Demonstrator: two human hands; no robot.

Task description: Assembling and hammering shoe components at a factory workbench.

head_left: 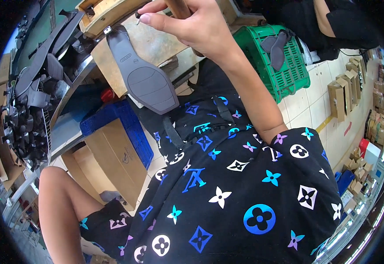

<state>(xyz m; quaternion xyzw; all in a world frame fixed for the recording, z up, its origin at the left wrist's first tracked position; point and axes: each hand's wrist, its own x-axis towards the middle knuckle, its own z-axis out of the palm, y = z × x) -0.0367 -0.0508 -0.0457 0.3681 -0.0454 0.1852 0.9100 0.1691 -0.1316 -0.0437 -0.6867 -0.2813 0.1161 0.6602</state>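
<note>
My right hand (200, 28) is closed at the top of the view, above a work board (154, 44). A brown wooden handle (178, 8) passes through its grip; the head of that tool is out of sight. Between thumb and forefinger sits a small pin-like piece (138, 19) with a dark end. A grey shoe sole (150, 83) lies on the board, its wide end overhanging the near edge. At the sole's narrow end is a small shiny metal piece (108, 30). Of my left arm (62, 211) only a bent part shows at lower left; its hand is outside the picture.
Left of the board, dark soles and straps (46, 75) are heaped on a ledge. A wooden tray (97, 17) stands behind. Below are a cardboard box (117, 154) and a blue crate (134, 132). At right, a green crate (288, 83) holds dark soles, near another person (346, 26).
</note>
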